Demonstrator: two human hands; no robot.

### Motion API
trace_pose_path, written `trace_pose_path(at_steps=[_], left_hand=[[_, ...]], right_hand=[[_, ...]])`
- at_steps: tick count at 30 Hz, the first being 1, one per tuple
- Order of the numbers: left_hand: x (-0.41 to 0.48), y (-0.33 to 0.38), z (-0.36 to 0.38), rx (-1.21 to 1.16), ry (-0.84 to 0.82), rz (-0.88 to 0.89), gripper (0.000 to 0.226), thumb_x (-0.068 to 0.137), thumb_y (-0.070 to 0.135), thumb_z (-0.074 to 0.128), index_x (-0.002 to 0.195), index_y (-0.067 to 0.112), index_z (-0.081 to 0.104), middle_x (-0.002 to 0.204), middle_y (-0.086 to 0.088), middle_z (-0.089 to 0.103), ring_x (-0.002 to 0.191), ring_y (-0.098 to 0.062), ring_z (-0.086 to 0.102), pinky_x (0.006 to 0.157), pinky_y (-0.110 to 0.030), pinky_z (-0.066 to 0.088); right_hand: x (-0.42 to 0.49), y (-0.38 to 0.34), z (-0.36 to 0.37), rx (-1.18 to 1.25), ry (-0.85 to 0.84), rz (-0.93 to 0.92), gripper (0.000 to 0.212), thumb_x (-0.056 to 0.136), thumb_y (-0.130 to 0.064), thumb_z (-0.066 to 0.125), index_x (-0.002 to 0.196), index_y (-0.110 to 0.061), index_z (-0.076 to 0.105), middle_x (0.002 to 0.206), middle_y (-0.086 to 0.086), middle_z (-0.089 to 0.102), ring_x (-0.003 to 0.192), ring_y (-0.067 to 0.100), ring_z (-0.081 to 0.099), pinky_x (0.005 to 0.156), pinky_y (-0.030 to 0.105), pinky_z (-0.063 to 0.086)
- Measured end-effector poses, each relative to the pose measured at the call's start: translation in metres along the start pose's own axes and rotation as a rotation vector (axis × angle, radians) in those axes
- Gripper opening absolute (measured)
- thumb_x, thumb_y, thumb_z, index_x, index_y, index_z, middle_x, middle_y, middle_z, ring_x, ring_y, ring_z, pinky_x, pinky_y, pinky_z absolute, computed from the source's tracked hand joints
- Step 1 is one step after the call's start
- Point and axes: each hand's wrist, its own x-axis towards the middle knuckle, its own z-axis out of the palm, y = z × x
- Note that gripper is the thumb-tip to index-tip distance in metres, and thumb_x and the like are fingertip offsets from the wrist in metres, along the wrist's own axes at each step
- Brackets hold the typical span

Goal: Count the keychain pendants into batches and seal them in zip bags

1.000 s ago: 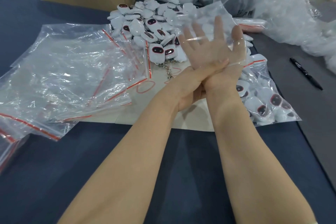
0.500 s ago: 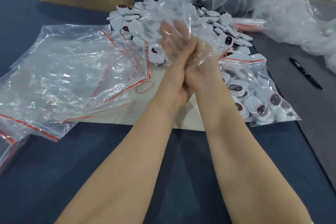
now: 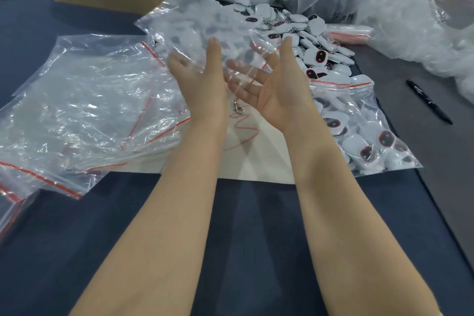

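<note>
Dark blue table (image 3: 251,226), bare near edge; I see left hand (image 3: 202,79) and right hand (image 3: 277,90) spread open, apart, crinkly clear zip bag (image 3: 200,20) draped over fingertips; glossy white pendants (image 3: 307,36) heaped behind.

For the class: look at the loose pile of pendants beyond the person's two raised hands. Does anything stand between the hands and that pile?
Yes. An empty clear zip bag hangs over the left hand and right hand, between them and the loose pendants. Whether either hand grips it is unclear. Otherwise nothing blocks the reach.
</note>
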Motion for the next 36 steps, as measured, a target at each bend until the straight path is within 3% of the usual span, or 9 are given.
trace_pose_path(at_steps=[3, 6, 10, 14, 21, 25, 29, 32, 36], left_hand=[[-0.001, 0.005, -0.008, 0.385, 0.187, 0.529, 0.080, 0.085, 0.023, 0.064, 0.145, -0.001, 0.018, 0.152, -0.019, 0.018, 0.143, -0.028, 0.019, 0.118, -0.035, 0.014], [-0.009, 0.013, -0.008, 0.588, 0.103, 0.860, 0.059, 0.088, 0.023, 0.059, 0.138, -0.001, 0.039, 0.144, -0.016, 0.039, 0.136, -0.026, 0.036, 0.115, -0.041, 0.023], [-0.018, 0.019, -0.003, 0.738, -0.626, 0.607, 0.042, 0.090, 0.024, 0.058, 0.132, 0.017, 0.052, 0.122, 0.007, 0.059, 0.116, -0.006, 0.053, 0.100, -0.018, 0.038], [-0.007, 0.011, -0.009, 1.308, -0.965, 0.391, 0.098, 0.075, 0.053, 0.068, 0.151, 0.026, 0.013, 0.156, 0.001, 0.019, 0.144, -0.023, 0.013, 0.117, -0.048, 0.014], [-0.010, 0.003, -0.011, 1.563, -0.947, 0.241, 0.134, 0.056, 0.074, 0.069, 0.147, 0.031, -0.020, 0.159, 0.003, -0.014, 0.145, -0.024, -0.017, 0.113, -0.052, -0.010], [-0.007, 0.002, -0.012, 1.510, -0.916, 0.241, 0.134, 0.055, 0.071, 0.071, 0.150, 0.026, -0.012, 0.158, 0.002, 0.009, 0.146, -0.024, -0.004, 0.115, -0.053, -0.001], [-0.001, 0.007, -0.012, 1.386, -0.802, 0.358, 0.114, 0.063, 0.060, 0.073, 0.151, 0.024, 0.009, 0.148, 0.001, 0.037, 0.138, -0.025, 0.030, 0.114, -0.051, 0.015], [0.002, 0.012, -0.017, 1.320, -0.736, 0.384, 0.095, 0.068, 0.057, 0.073, 0.144, 0.021, 0.029, 0.139, 0.002, 0.048, 0.128, -0.022, 0.044, 0.110, -0.045, 0.028], [0.005, 0.018, -0.025, 1.305, -0.681, 0.362, 0.080, 0.072, 0.053, 0.072, 0.136, 0.018, 0.040, 0.137, -0.002, 0.050, 0.126, -0.024, 0.045, 0.106, -0.040, 0.032]], right_hand=[[0.000, -0.007, -0.007, -0.147, -0.018, 0.060, 0.072, 0.093, -0.069, 0.021, 0.130, -0.017, 0.054, 0.101, 0.018, 0.072, 0.079, 0.037, 0.072, 0.063, 0.036, 0.060], [-0.002, -0.006, -0.013, -0.323, -0.050, 0.152, 0.084, 0.086, -0.078, 0.015, 0.121, -0.016, 0.060, 0.093, 0.017, 0.073, 0.073, 0.039, 0.072, 0.054, 0.034, 0.057], [0.001, -0.004, -0.017, -0.464, -0.032, 0.142, 0.086, 0.086, -0.079, 0.015, 0.104, -0.011, 0.063, 0.073, 0.009, 0.070, 0.056, 0.028, 0.067, 0.051, 0.029, 0.052], [0.004, -0.012, -0.024, -0.523, -0.058, 0.177, 0.102, 0.084, -0.080, 0.008, 0.106, 0.001, 0.066, 0.079, 0.012, 0.071, 0.056, 0.023, 0.066, 0.049, 0.026, 0.051], [-0.002, -0.008, -0.017, -0.674, -0.182, 0.236, 0.094, 0.087, -0.077, 0.011, 0.089, -0.001, 0.066, 0.064, 0.008, 0.062, 0.044, 0.017, 0.056, 0.039, 0.021, 0.041], [-0.002, -0.004, -0.016, -0.686, -0.143, 0.178, 0.083, 0.090, -0.073, 0.020, 0.084, -0.004, 0.064, 0.060, 0.005, 0.058, 0.045, 0.015, 0.054, 0.040, 0.021, 0.040], [0.004, 0.001, -0.010, -0.689, 0.130, -0.027, 0.062, 0.099, -0.054, 0.036, 0.072, -0.004, 0.062, 0.053, 0.003, 0.064, 0.046, 0.018, 0.061, 0.045, 0.023, 0.049], [0.015, 0.011, -0.010, -0.881, 0.306, -0.311, 0.033, 0.100, -0.023, 0.043, 0.081, -0.007, 0.064, 0.073, 0.005, 0.067, 0.068, 0.019, 0.066, 0.072, 0.037, 0.056], [0.023, 0.025, -0.016, -1.251, 0.250, -0.461, 0.035, 0.091, -0.002, 0.044, 0.118, -0.014, 0.063, 0.122, 0.005, 0.061, 0.112, 0.018, 0.054, 0.094, 0.018, 0.037]])
